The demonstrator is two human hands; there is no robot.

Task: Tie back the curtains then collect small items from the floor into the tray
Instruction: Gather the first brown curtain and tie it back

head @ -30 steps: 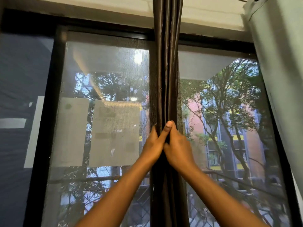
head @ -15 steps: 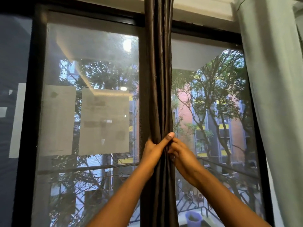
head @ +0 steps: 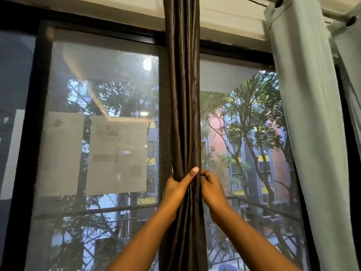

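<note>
The view faces a large window (head: pixel 101 133) with a black frame (head: pixel 29 133) and a fine mesh screen over the glass. Two pale sheets of paper (head: pixel 115 157) hang side by side on the left pane, one larger than the other. Trees, a pink and yellow building and a balcony railing show through the right pane. A white ceiling strip (head: pixel 127 6) runs above the frame.

A dark brown curtain (head: pixel 184 85) hangs gathered into a narrow vertical bundle in front of the centre post of the window. A pale grey-green curtain (head: pixel 304 114) hangs at the right edge from eyelets on a rod near the ceiling, well apart from the dark bundle.

The left hand (head: pixel 178 187) wraps round the dark curtain from the left, its thumb lying across the front folds, gripping the bundle. The right hand (head: pixel 212 189) is against the right edge of the same bundle at the same height, fingers curled and pinching the fabric. The two hands are just beside each other, nearly touching. No tray or container is in view.
</note>
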